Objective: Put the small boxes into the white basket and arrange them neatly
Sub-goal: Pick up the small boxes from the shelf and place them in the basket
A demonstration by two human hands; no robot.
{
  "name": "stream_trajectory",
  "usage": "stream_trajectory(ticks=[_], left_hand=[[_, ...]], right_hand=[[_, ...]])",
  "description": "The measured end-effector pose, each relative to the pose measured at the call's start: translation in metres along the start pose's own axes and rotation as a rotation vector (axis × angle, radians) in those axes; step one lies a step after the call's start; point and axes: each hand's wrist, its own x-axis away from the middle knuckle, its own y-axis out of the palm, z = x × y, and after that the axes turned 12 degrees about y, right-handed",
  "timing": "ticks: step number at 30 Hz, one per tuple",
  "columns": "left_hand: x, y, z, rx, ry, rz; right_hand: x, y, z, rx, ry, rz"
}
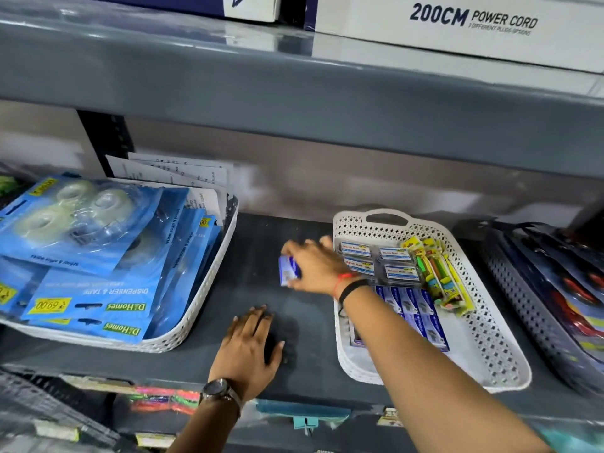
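A white perforated basket [490, 325] stands on the dark shelf at the right. Inside it lie several small blue boxes [413, 310] in a row, clear packs with labels [376, 259] behind them, and yellow packets [441, 279] along the right. My right hand [315, 264] reaches across the basket's left rim and is closed on one small blue and white box [288, 269] just above the shelf, left of the basket. My left hand [251, 348] rests flat on the shelf near the front edge, fingers apart, holding nothing.
A larger white basket [196, 308] full of blue tape-dispenser packs sits at the left. A dark perforated basket [529, 308] with packaged goods is at the far right. The grey upper shelf [294, 80] overhangs, carrying a white carton.
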Motion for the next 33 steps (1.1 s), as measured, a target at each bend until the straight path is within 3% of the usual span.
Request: stream_trajectory(ticks=[3,6,13,33], left_hand=[[0.0,0.001,-0.001,0.019,-0.012,-0.012],[0.0,0.003,-0.001,0.033,-0.02,-0.029],[0.001,0.0,0.0,0.033,-0.027,-0.041],[0.0,-0.007,0.006,0.029,-0.045,-0.051]], right_hand=[[0.018,-0.039,0.032,-0.108,0.083,0.148],[0.052,-0.051,0.065,-0.085,0.149,0.038],[0.099,-0.008,0.086,-0.023,0.236,-0.168],[0.112,0.006,0.085,-0.01,0.194,-0.181]])
